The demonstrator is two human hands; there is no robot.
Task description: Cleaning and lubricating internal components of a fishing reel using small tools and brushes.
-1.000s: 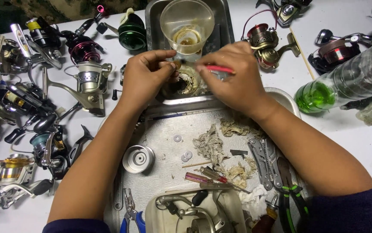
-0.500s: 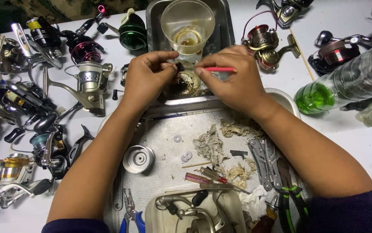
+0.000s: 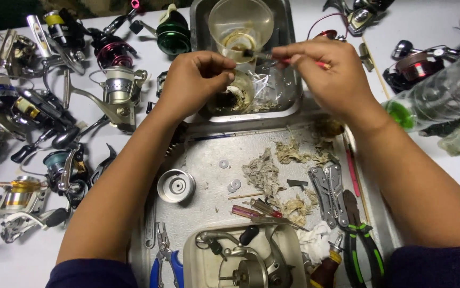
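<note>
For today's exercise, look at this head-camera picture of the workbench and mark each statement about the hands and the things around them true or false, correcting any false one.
1. The right hand holds a small brush with a red handle. True.
2. The brush's dark tip is near the clear plastic cup. True.
3. The left hand holds the green-handled pliers. False: the pliers lie on the metal tray, and the left hand is at a greasy reel part.
4. The silver spool lies on the tray beside the left forearm. True.
5. The clear bottle with green liquid stands upright. False: it lies on its side on the white table.
</note>
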